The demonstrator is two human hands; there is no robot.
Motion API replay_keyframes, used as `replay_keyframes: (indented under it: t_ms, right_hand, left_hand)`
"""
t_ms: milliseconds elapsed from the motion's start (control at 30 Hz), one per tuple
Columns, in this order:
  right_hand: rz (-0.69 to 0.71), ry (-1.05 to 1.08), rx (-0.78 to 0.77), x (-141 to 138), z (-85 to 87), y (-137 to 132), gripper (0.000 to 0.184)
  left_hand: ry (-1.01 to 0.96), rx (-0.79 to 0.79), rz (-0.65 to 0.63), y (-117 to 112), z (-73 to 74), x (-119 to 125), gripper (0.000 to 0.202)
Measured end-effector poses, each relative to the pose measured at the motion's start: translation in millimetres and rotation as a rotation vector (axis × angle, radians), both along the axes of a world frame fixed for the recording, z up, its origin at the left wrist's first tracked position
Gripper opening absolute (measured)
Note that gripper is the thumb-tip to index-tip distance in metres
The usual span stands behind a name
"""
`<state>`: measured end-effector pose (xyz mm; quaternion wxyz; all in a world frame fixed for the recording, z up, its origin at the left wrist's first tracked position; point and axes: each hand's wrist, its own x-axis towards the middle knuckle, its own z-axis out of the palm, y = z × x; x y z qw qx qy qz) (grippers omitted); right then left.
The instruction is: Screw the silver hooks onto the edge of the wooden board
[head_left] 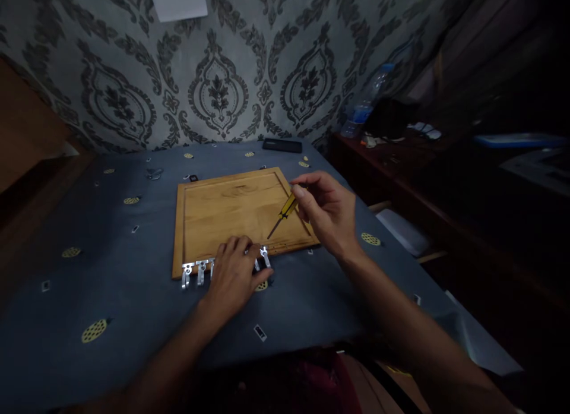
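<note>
A wooden board (218,212) with a raised frame lies flat on the cloth-covered table. Along its near edge runs a silver metal hook rail (201,271), several hooks pointing toward me. My left hand (234,274) rests over the middle of the rail, fingers curled onto it and thumb apart beside the right-end hooks; it covers part of the rail. Between the thumb and fingers of my right hand (327,209) is a yellow and black screwdriver (288,206). The screwdriver slants down-left, its tip above the board near the rail's right end.
A black phone (282,145) lies at the table's back edge. Small scissors-like metal items (154,174) are at the left. A black piece (193,178) sits by the board's far edge. On the dark side table (356,149) at right stands a plastic bottle (367,102). Patterned wallpaper rises behind.
</note>
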<state>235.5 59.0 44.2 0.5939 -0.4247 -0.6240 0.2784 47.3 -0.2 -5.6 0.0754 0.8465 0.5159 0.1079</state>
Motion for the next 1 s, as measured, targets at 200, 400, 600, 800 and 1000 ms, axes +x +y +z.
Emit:
replay_keyframes:
  t_ms: [200,400,600,800,1000]
  right_hand:
    - [0.035,-0.041,0.035,-12.3,-4.4,-0.8,0.029]
    - [0.030,-0.049,0.011,-13.4,-6.0,-0.9,0.031]
    - [0.056,-0.025,0.015,-14.9,-6.8,-0.6,0.030]
    - [0.056,-0.023,0.004,-14.3,-6.5,-0.6,0.031]
    - [0.065,-0.023,-0.008,-13.1,-6.7,-1.4,0.030]
  left_hand:
    - [0.014,-0.012,-0.001,0.4,1.2,0.5,0.036]
    - [0.022,-0.001,0.008,0.4,0.1,0.7,0.036]
    - [0.015,-0.006,-0.001,0.6,-0.2,-0.1,0.038]
    - [0.009,0.002,0.001,0.6,0.2,0.1,0.035]
    - [0.002,0.000,0.001,0.4,0.0,0.0,0.037]
